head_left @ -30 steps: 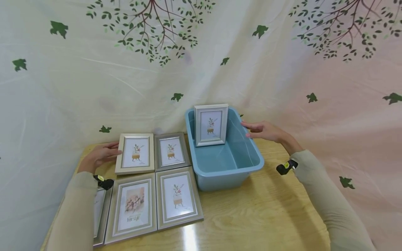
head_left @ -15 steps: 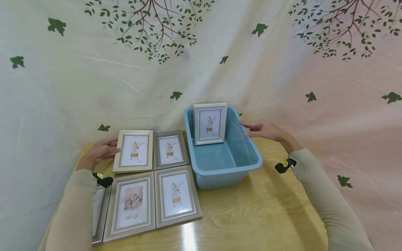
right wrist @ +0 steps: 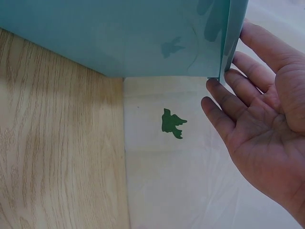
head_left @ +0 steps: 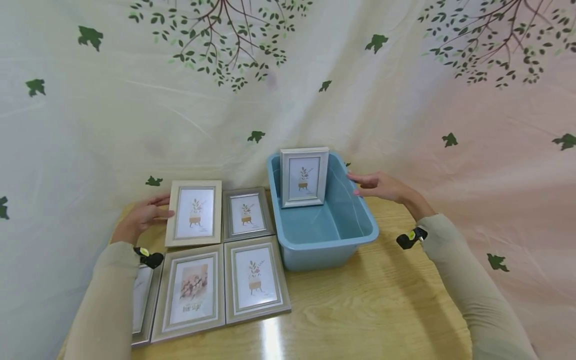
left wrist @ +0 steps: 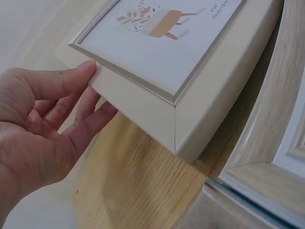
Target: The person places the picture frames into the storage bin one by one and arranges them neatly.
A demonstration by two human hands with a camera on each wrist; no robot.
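Observation:
In the head view my left hand (head_left: pixel 146 217) holds the left edge of a cream picture frame (head_left: pixel 171 222) that shows a potted-plant print. The left wrist view has the thumb (left wrist: pixel 81 78) on the frame's side and fingers beneath; the frame (left wrist: pixel 136 112) is tilted, its near edge raised off the table. My right hand (head_left: pixel 382 187) touches the right rim of a blue plastic tub (head_left: pixel 326 246), fingers loosely extended against the outside of the lip, as the right wrist view also shows. Inside the tub a silver picture frame (head_left: pixel 303 202) leans upright against the back wall.
A grey-brown frame (head_left: pixel 227 215) lies right of the held one. Two larger frames, one with a flower photo (head_left: pixel 193 287) and one with a plant print (head_left: pixel 256 275), lie in front. Another frame (head_left: pixel 146 305) is partly hidden by the left sleeve. A printed curtain (head_left: pixel 202 135) hangs behind the wooden table (head_left: pixel 342 310).
The far edge of the cream frame has risen a little in my left hand, and its glass now catches more glare. My right hand stays at the tub's rim. The head view has shifted slightly.

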